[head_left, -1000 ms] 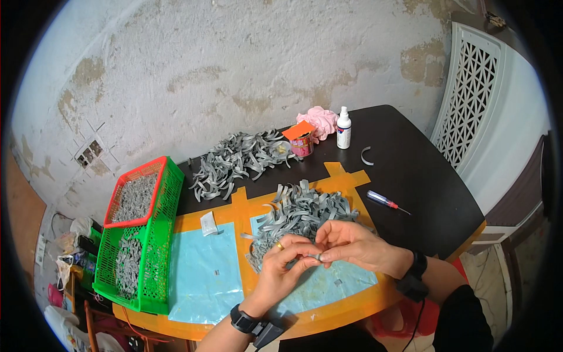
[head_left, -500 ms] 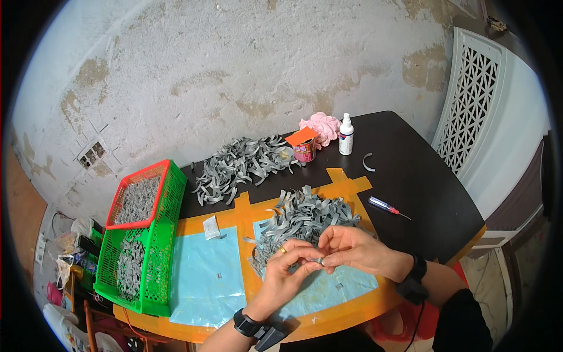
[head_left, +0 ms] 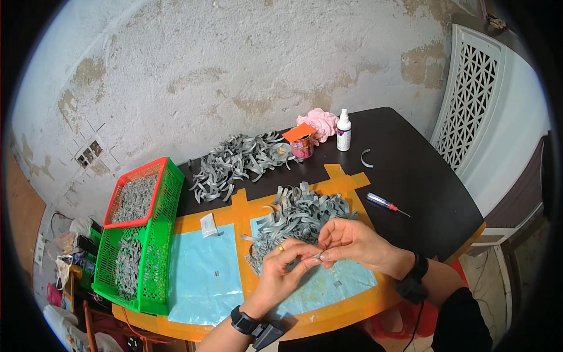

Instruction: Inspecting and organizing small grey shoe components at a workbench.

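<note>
My left hand [head_left: 281, 274] and my right hand [head_left: 355, 249] meet over the near side of the table. Between their fingertips is a small grey piece [head_left: 318, 256], pinched from both sides and mostly covered by the fingers. Just beyond the hands lies a heap of curved grey strips [head_left: 308, 210], with smaller bits along its left side. Under them, a light blue sheet [head_left: 205, 276] is held down with orange tape [head_left: 242, 220]. One tiny loose piece [head_left: 337, 284] rests on the sheet near my right wrist.
At left, a green basket [head_left: 153, 267] holds grey pieces, with a red basket [head_left: 129, 224] of similar pieces across its far end. Farther back are another strip pile [head_left: 234, 167], an open tin [head_left: 302, 148], pink cloth [head_left: 322, 125] and a white bottle [head_left: 343, 134]. A screwdriver [head_left: 381, 201] lies at right.
The whole view has shifted slightly. Both hands keep their pinch in nearly the same place, and the fingertips now cover more of the small grey piece.
</note>
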`<state>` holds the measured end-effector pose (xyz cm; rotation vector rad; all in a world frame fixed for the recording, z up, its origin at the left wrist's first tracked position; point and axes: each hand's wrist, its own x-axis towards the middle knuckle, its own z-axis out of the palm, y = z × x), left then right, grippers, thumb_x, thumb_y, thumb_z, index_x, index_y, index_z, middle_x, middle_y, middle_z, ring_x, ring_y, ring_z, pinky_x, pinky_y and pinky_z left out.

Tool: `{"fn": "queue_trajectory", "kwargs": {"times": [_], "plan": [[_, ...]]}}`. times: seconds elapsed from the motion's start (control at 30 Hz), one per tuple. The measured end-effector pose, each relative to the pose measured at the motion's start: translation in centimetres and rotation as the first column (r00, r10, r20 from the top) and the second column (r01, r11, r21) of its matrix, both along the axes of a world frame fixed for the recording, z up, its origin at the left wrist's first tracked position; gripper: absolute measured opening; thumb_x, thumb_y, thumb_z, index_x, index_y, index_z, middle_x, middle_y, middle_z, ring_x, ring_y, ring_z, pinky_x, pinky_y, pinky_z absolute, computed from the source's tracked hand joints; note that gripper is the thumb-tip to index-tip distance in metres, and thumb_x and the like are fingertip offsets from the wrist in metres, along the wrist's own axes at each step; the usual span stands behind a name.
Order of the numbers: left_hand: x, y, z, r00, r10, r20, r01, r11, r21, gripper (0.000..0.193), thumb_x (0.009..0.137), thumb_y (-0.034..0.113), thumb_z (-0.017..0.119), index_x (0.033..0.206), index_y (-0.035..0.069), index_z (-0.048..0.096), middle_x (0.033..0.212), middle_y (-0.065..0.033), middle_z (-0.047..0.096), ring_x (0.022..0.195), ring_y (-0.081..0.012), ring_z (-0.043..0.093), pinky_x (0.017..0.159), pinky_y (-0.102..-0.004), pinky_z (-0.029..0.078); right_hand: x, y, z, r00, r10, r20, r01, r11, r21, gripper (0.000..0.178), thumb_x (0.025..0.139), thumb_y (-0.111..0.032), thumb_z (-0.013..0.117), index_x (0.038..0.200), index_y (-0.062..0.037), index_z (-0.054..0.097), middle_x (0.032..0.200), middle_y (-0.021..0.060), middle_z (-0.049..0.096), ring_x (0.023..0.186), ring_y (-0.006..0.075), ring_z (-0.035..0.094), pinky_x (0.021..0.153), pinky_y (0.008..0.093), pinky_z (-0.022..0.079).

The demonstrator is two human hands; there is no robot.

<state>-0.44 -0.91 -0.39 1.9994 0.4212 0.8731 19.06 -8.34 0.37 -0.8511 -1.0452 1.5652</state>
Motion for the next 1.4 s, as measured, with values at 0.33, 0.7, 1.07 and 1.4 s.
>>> {"fn": "queue_trajectory", "kwargs": {"times": [0.33, 0.7, 1.07, 1.4], "plan": [[-0.1, 0.0, 0.1, 1.0, -0.001, 0.027, 0.001, 1.0, -0.011, 0.017, 0.079, 0.003, 0.071, 0.095, 0.003, 0.068, 0.087, -0.0068, 0.066, 0.077, -0.0162, 0.061, 0.071, -0.0265, 0.049, -0.2, 0.1, -0.3, 0.999, 0.003, -0.037, -0.002, 1.0, 0.019, 0.023, 0.086, -0.001, 0.063, 0.104, -0.0002, 0.049, 0.093, 0.0099, 0.061, 0.084, 0.0147, 0.062, 0.076, 0.0267, 0.051], [0.0, -0.1, -0.2, 0.998, -0.026, 0.062, 0.031, 0.997, -0.07, 0.016, 0.078, 0.002, 0.072, 0.093, 0.003, 0.069, 0.087, -0.006, 0.066, 0.08, -0.0163, 0.063, 0.071, -0.0266, 0.049, -0.8, 0.0, -0.5, 0.997, 0.014, -0.08, -0.011, 0.999, 0.038, 0.021, 0.085, 0.0, 0.062, 0.101, -0.001, 0.049, 0.089, 0.0068, 0.059, 0.078, 0.012, 0.057, 0.072, 0.0255, 0.047], [-0.4, 0.1, -0.4, 0.997, -0.025, 0.077, 0.027, 0.999, -0.029, 0.016, 0.076, 0.004, 0.074, 0.091, 0.003, 0.069, 0.084, -0.0053, 0.066, 0.073, -0.0133, 0.061, 0.068, -0.0252, 0.049, -1.7, -0.8, 0.1, 0.998, -0.064, -0.013, 0.065, 0.996, 0.06, 0.02, 0.085, -0.002, 0.062, 0.098, -0.0032, 0.047, 0.096, 0.0081, 0.059, 0.081, 0.0138, 0.059, 0.074, 0.0274, 0.048], [0.0, 0.2, -0.4, 0.994, -0.006, 0.111, 0.011, 0.999, -0.049, 0.016, 0.075, 0.005, 0.075, 0.09, 0.003, 0.069, 0.082, -0.0043, 0.066, 0.07, -0.012, 0.059, 0.067, -0.0241, 0.048, -2.4, -0.9, 0.1, 0.991, -0.133, -0.03, 0.136, 0.988, 0.08, 0.018, 0.087, -0.001, 0.059, 0.098, -0.0048, 0.046, 0.1, 0.0095, 0.058, 0.082, 0.0157, 0.06, 0.075, 0.0302, 0.05]]}}
